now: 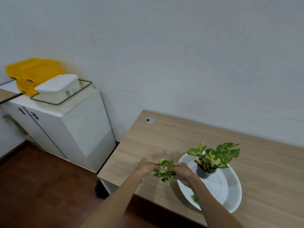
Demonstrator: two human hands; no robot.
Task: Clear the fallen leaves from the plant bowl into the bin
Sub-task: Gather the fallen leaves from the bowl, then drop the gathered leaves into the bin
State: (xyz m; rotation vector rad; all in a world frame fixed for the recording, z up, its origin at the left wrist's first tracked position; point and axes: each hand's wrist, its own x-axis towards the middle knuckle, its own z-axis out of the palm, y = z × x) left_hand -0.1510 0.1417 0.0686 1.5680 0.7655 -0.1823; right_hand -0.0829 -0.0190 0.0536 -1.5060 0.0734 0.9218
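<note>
A wide white plant bowl (230, 191) sits on the wooden desk (164, 137), with a small potted plant (212, 160) standing in it. Just left of the bowl's rim, my left hand (146, 167) and my right hand (182, 171) together clasp a bunch of green fallen leaves (163, 169) above the desk. One loose leaf (195, 199) lies in the bowl near its front rim, partly hidden by my right forearm. No bin can be clearly made out; a dark object (100, 189) sits on the floor under the desk's left corner.
A white cabinet (74, 129) stands left of the desk against the wall, carrying a white lidded box (59, 88) in a wire tray and yellow trays (32, 71). Dark wooden floor (41, 186) lies between. A cable grommet (150, 120) is set in the desk's far corner.
</note>
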